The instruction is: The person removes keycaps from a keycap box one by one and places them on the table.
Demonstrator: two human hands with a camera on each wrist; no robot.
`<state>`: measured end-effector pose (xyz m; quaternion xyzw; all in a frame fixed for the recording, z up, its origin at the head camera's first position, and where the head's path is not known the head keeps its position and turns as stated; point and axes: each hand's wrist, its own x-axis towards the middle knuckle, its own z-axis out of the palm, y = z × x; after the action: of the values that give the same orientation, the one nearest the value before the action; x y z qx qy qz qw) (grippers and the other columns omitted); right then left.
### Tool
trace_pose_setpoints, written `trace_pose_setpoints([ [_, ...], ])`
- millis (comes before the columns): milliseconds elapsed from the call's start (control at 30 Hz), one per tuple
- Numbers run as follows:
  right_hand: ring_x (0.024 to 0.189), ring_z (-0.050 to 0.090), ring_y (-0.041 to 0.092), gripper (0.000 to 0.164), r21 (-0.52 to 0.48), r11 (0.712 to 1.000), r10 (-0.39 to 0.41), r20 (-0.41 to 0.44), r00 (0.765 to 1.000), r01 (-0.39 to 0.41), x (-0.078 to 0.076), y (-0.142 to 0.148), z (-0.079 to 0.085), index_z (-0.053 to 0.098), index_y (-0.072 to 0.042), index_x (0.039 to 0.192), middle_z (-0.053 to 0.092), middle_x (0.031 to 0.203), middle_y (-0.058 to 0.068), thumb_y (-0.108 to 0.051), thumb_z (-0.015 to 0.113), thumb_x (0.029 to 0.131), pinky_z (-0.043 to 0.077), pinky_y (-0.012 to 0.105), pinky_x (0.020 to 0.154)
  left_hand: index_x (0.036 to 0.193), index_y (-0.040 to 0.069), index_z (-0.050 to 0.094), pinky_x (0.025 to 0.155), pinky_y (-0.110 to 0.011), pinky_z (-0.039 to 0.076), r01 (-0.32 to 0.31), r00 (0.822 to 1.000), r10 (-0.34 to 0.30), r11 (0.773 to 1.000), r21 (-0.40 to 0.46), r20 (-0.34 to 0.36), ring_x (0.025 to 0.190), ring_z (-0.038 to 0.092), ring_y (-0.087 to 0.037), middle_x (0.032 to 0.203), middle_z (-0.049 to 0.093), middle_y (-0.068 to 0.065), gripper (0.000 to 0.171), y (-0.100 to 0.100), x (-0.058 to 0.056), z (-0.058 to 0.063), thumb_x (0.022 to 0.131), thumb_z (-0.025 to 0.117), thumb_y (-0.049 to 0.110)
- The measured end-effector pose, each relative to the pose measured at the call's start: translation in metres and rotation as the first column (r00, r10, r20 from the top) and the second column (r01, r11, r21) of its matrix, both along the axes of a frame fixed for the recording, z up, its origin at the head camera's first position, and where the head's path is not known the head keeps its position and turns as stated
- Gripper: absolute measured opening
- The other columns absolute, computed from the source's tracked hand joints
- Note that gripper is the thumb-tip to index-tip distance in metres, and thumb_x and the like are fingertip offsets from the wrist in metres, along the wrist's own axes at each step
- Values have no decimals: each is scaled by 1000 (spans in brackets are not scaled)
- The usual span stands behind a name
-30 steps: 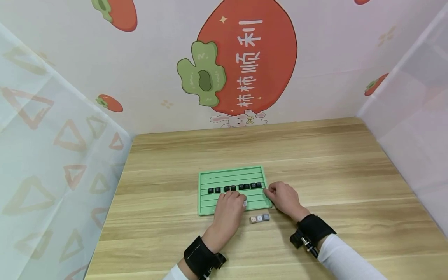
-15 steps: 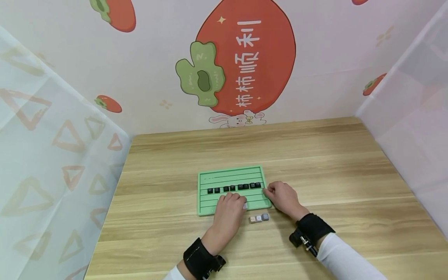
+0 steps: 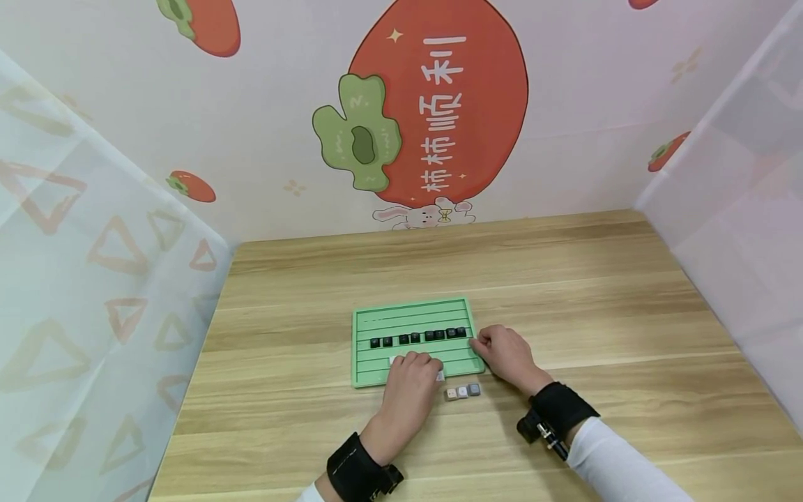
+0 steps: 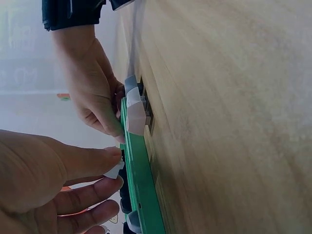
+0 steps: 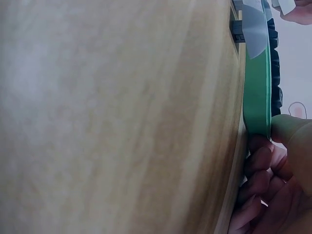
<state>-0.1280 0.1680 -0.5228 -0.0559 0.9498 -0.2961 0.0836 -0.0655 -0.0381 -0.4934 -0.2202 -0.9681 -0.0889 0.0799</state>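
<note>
A green ridged tray (image 3: 465,357) lies on the table, with several black keycaps (image 3: 440,335) in a row across its middle. Between thumb and fingertips my left hand (image 3: 409,394) pinches a white keycap (image 4: 114,170) over the tray's near part. Another pale keycap (image 3: 392,360) shows on the tray just left of that hand, partly covered by it. At the tray's right edge, my right hand (image 3: 509,357) grips the rim, thumb on top and the other fingers curled at the side, as the right wrist view shows.
Three loose keycaps (image 3: 463,392), beige, white and grey, sit side by side on the wooden table (image 3: 564,279) just in front of the tray's near edge. Printed cloth walls (image 3: 270,139) stand behind and on both sides.
My left hand has shifted slightly toward the tray's near edge with the white keycap, uncovering the pale keycap at its left. The right hand stays on the rim.
</note>
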Motion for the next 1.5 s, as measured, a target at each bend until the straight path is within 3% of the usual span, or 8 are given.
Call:
trace_pose_setpoints([
  [367, 52, 36, 11, 46, 6, 1000, 3, 12, 1000, -3, 0, 0, 2, 44, -18, 58, 34, 55, -7, -26, 65, 98, 24, 23, 53, 93, 19, 78, 76, -32, 48, 3, 1000, -3, 1000, -8, 23, 90, 67, -17, 94, 75, 3, 16, 0, 3, -2, 81, 85, 26],
  [933, 51, 34, 11, 48, 4, 1000, 0, 12, 1000, 0, 0, 0, 3, 41, -19, 57, 32, 54, -7, -26, 65, 98, 23, 23, 52, 91, 18, 78, 74, -29, 45, 31, 1000, -31, 999, -14, -4, 87, 66, -16, 89, 74, 4, 15, -3, 10, -7, 80, 85, 26],
  [1167, 50, 33, 10, 48, 11, 1000, -5, 10, 1000, 5, 1, -1, 5, 41, -18, 56, 32, 54, -7, -25, 66, 97, 21, 22, 51, 90, 17, 79, 70, -28, 44, 29, 999, -29, 999, -15, 18, 80, 62, -15, 87, 74, 3, 13, -2, 12, -8, 80, 85, 21],
  [1500, 50, 33, 10, 48, 13, 1000, 2, 0, 1000, -2, 1, 0, 4, 40, -18, 57, 31, 54, -7, -25, 65, 98, 21, 22, 51, 91, 18, 78, 64, -26, 41, 23, 998, -20, 999, -48, 54, 75, 61, -15, 86, 75, 4, 16, -2, 13, -7, 80, 85, 26],
])
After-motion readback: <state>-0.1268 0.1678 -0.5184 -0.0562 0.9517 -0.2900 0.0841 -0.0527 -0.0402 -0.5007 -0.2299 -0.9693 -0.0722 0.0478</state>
